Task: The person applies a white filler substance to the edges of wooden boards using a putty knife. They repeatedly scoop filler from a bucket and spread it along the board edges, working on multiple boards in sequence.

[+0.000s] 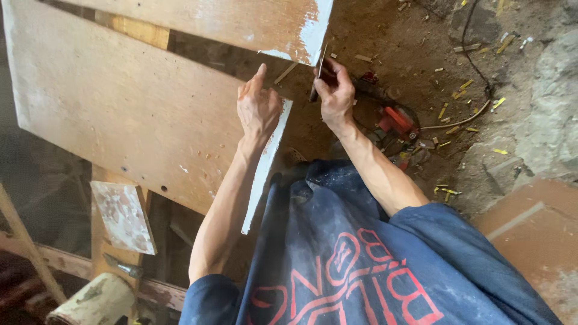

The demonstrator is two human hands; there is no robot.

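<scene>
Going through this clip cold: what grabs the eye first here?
The big pale plywood board with a white-painted edge fills the left half, with the left hand resting on its right edge, index finger pointing up. Just right of it, the right hand holds a thin dark blade-like tool against the corner of a second whitewashed board above. A red power tool lies on the dirt floor.

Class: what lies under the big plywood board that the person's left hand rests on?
Under the plywood board show a yellowish timber, a wooden post and dark gaps. The left hand presses its edge. The board covers whatever else carries it.
</scene>
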